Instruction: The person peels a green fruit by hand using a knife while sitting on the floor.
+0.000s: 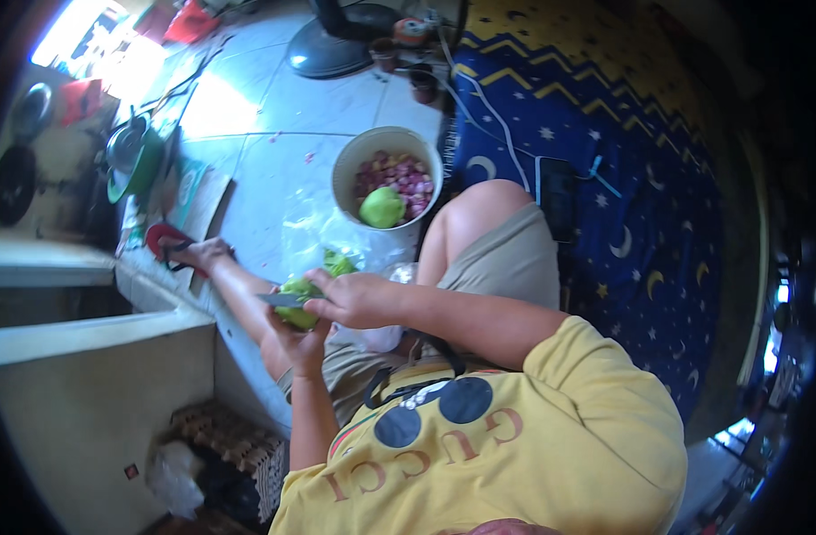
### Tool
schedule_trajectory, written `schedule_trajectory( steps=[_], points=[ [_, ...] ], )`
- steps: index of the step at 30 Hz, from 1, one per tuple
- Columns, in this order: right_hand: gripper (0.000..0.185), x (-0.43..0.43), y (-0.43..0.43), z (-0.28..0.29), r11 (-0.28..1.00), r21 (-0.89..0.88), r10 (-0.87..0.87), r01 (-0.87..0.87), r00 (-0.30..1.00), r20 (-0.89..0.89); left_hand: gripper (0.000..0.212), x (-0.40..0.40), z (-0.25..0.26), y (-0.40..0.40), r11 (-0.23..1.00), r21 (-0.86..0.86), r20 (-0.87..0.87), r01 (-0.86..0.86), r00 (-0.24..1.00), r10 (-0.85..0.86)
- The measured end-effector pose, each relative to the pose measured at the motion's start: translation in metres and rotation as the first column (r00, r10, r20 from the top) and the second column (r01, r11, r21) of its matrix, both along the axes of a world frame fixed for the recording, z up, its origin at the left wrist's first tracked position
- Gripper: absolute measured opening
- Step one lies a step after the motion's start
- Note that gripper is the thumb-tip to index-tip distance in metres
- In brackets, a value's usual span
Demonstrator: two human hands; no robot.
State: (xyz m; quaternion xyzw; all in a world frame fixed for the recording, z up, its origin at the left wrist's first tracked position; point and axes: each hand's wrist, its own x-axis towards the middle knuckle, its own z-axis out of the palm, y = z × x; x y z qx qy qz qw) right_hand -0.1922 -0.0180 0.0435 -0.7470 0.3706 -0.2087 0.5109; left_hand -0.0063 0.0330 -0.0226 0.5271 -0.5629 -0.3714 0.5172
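My left hand (299, 342) holds a green chayote (295, 315) from below, above my left leg. In my right hand (354, 299) is a knife, its blade (281, 300) lying across the chayote; the handle is hidden by my fingers. Just beyond my hands, green peelings (339, 262) lie on a clear plastic bag (308, 231). A white bucket (344, 157) stands past the bag. Inside it, a smooth pale green chayote (382, 207) rests on many small pinkish pieces that look like peeled shallots (401, 175).
To my right, a blue mat (602, 254) with moons and stars bears a phone (556, 200) and a white cable (498, 117). A round black stand base (334, 50) and small brown pots (422, 83) stand ahead. Green basin (144, 164) and low wall (100, 334) are left.
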Motion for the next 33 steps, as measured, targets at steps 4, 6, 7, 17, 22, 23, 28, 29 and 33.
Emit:
schedule_trajectory(
  steps=[4, 6, 7, 17, 22, 23, 28, 29, 33],
  points=[
    [0.058, -0.006, -0.002, 0.005, 0.995, 0.092, 0.017, -0.027, 0.994, 0.104, 0.087, -0.011, 0.025, 0.002, 0.995, 0.097, -0.288, -0.007, 0.957, 0.035],
    [0.057, -0.007, -0.003, 0.005, 0.997, 0.082, 0.004, -0.014, 0.993, 0.118, 0.08, -0.013, 0.028, 0.003, 0.985, 0.172, -0.428, 0.007, 0.901, 0.068],
    [0.057, -0.007, -0.003, 0.006, 0.998, 0.068, 0.002, -0.01, 0.994, 0.113, 0.074, -0.009, 0.026, 0.003, 0.986, 0.153, -0.483, 0.069, 0.875, 0.014],
    [0.053, 0.004, 0.002, -0.017, 0.999, 0.044, -0.026, 0.024, 0.999, 0.047, 0.057, -0.012, 0.032, 0.002, 0.951, 0.21, -0.746, 0.229, 0.666, 0.005],
    [0.051, 0.007, -0.004, -0.022, 0.994, -0.097, 0.053, -0.051, 0.998, 0.014, 0.047, 0.013, -0.005, 0.007, 0.894, 0.264, -0.849, 0.363, 0.526, 0.037],
    [0.052, 0.009, -0.005, -0.027, 0.988, -0.143, 0.06, -0.059, 0.998, 0.004, 0.046, 0.015, -0.01, 0.008, 0.879, 0.31, -0.84, 0.362, 0.537, 0.076],
    [0.055, 0.01, -0.014, -0.041, 0.957, 0.29, -0.004, 0.005, 1.0, -0.006, 0.043, 0.004, 0.003, 0.008, 0.786, 0.472, -0.822, 0.399, 0.521, 0.23],
    [0.056, 0.005, -0.017, -0.03, 0.905, 0.424, 0.038, -0.027, 0.999, -0.017, 0.043, 0.005, 0.006, 0.008, 0.779, 0.466, -0.825, 0.419, 0.524, 0.211],
    [0.057, -0.002, -0.019, -0.021, 0.874, 0.486, 0.037, -0.035, 0.999, 0.007, 0.045, 0.009, 0.011, 0.007, 0.777, 0.437, -0.833, 0.453, 0.529, 0.161]
  ],
)
